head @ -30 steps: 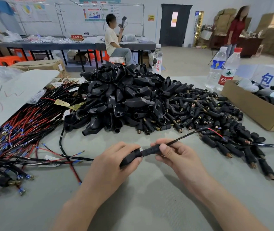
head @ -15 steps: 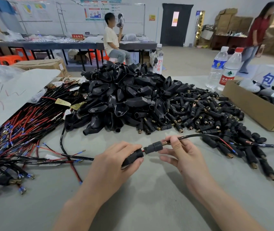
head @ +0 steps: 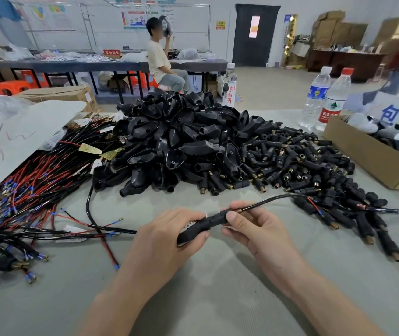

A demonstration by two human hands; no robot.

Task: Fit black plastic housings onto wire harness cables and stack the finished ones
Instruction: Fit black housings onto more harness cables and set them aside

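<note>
The left hand [head: 159, 241] is gripping a black housing [head: 197, 229] in curled fingers just above the table [head: 217, 299], while the right hand [head: 254, 229] is pinching its cable [head: 273, 198] at the neck. A heap of housings [head: 181, 141] is lying behind, with loose wires [head: 23, 185] to the left and a cardboard box [head: 368, 158] to the right.

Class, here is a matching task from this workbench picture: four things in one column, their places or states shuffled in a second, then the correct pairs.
Things
1. pile of black housings
2. wire harnesses
3. cardboard box
4. left hand

Places or states
A. right edge of the table
B. grips a black housing
C. left side of the table
D. middle of the table

Pairs: 1-D; 2-C; 3-A; 4-B
</note>
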